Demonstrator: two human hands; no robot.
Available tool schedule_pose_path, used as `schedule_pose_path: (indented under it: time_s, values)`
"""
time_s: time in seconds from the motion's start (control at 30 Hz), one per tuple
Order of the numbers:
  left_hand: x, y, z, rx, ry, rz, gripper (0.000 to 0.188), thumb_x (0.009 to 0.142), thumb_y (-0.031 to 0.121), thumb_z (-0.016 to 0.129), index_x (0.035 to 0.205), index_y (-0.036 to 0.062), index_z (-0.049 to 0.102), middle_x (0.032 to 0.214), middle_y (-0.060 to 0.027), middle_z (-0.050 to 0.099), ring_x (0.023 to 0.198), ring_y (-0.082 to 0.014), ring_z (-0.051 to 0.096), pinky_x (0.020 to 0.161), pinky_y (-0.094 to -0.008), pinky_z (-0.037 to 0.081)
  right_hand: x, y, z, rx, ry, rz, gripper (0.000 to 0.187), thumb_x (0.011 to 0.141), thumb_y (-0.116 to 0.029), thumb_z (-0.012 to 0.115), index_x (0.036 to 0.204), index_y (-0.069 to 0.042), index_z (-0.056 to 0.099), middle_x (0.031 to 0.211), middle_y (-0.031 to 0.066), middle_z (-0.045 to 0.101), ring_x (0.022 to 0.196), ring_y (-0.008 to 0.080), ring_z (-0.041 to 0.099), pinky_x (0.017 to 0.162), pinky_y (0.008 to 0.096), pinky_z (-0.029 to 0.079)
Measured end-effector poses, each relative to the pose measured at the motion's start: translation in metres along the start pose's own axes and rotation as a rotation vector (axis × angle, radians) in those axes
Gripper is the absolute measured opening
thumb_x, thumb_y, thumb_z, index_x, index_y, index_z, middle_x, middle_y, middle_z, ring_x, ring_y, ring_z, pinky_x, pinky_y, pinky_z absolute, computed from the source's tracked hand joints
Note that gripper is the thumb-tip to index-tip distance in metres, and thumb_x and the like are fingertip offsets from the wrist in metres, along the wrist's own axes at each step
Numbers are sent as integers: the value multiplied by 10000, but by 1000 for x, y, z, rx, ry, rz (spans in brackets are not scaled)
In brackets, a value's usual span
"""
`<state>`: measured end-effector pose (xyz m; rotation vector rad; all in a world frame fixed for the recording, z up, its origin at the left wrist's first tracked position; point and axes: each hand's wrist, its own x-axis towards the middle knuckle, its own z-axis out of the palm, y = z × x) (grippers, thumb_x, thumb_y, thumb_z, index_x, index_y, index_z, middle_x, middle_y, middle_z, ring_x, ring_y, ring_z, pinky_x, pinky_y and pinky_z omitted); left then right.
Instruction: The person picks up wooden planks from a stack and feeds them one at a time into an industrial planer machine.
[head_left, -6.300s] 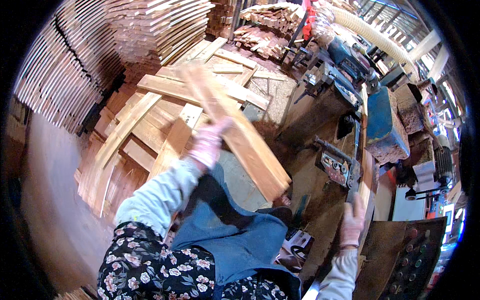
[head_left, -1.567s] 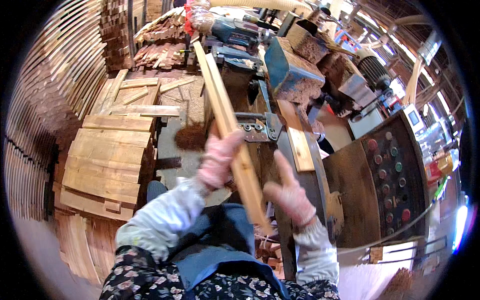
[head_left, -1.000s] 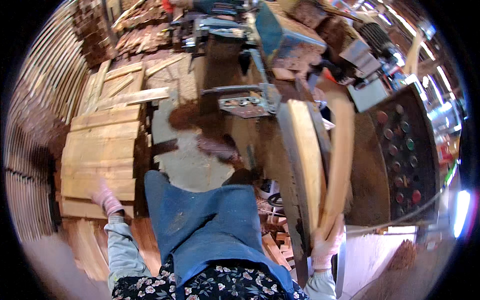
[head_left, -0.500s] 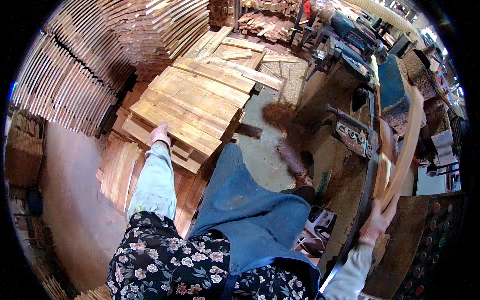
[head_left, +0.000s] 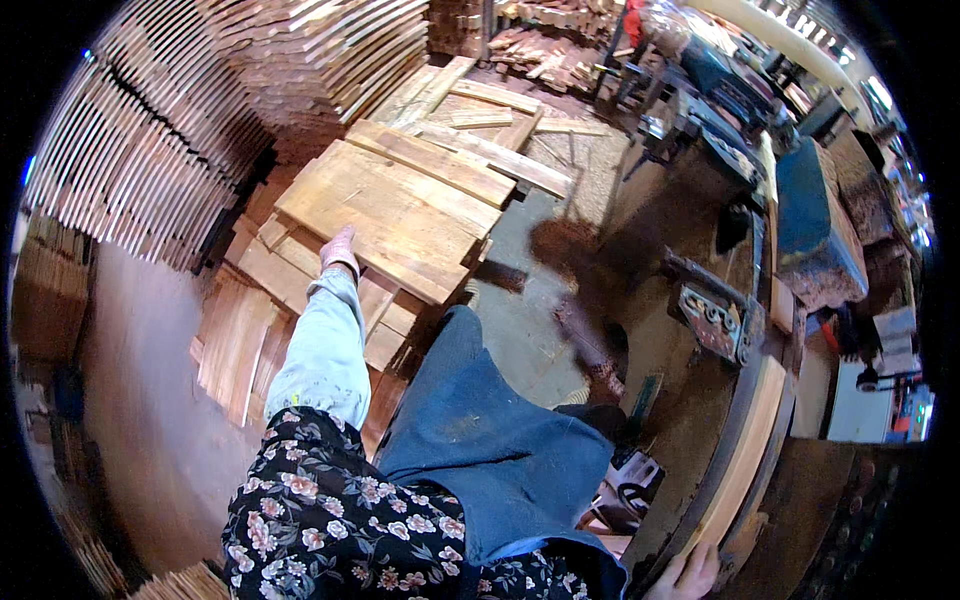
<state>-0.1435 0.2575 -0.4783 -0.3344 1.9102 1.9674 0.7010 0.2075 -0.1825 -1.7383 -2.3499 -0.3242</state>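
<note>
My left hand (head_left: 340,250) is at the near edge of a pale wooden board (head_left: 385,215) on top of a stack, its thumb side up over the edge. Its other fingers are mostly hidden. Below that edge, more boards (head_left: 275,262) show in the lower layer. At the lower right, my right hand (head_left: 690,575) closes round the near end of a long, narrow wooden strip (head_left: 745,450). The strip lies along the machine's dark, narrow bed (head_left: 770,470), pointing away from me.
Tall stacks of boards (head_left: 150,140) rise at the left. Ahead on the right stand dirty machines, one with a blue housing (head_left: 815,230) and a roller fitting (head_left: 715,318). Loose planks (head_left: 490,155) lie behind the stack. A dark panel with buttons (head_left: 865,520) is at the right edge.
My right hand has moved down and nearer, and the raised strip now lies along the bed. My left hand has shifted slightly away; the top board's near edge sits farther back.
</note>
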Motion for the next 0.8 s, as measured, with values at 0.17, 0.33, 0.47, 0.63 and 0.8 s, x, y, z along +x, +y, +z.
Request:
schedule_pose_path:
  time_s: [0.17, 0.33, 0.47, 0.63, 0.8]
  values:
    - [-81, 37, -1, -16, -131, -158, 587, 872, 342, 827, 1413, 189, 657, 1473, -94, 621, 1378, -287, 508, 997, -496, 488, 115, 49, 79, 158, 46, 51, 471, 975, -107, 653, 1434, -5, 623, 1477, 252, 580, 1365, 424, 539, 1193, 483, 383]
    - [-197, 15, 28, -300, -464, -101, 364, 881, 306, 832, 1123, 51, 736, 1051, -70, 743, 909, -221, 684, 832, -362, 564, 229, 25, 96, 127, 5, 93, 431, 986, -92, 670, 1407, 1, 650, 1476, 213, 604, 1372, 359, 556, 1184, 434, 400]
    - [-331, 2, 91, -168, -663, -111, 457, 844, 323, 854, 1112, -22, 717, 1017, -116, 757, 866, -227, 713, 813, -387, 586, 229, -56, 58, 649, -161, -45, 559, 915, -33, 728, 1460, -7, 607, 1484, 211, 605, 1416, 359, 535, 1215, 428, 395]
    - [-532, -5, 137, -363, -1092, -357, 474, 862, 286, 847, 1209, -7, 712, 1094, -123, 767, 957, -221, 724, 866, -387, 582, 118, -108, -10, 211, -164, -183, 1033, 611, -226, 906, 1530, -26, 479, 1506, 334, 498, 1317, 494, 555, 1119, 503, 462]
    - [-609, -2, 135, 196, -1712, -357, 564, 907, 367, 824, 1309, 8, 657, 1038, -86, 727, 857, -155, 674, 710, -340, 583, -21, -46, -25, 145, -58, 169, 1037, 627, -118, 875, 1568, -16, 451, 1480, 260, 563, 1309, 458, 586, 1146, 536, 452]
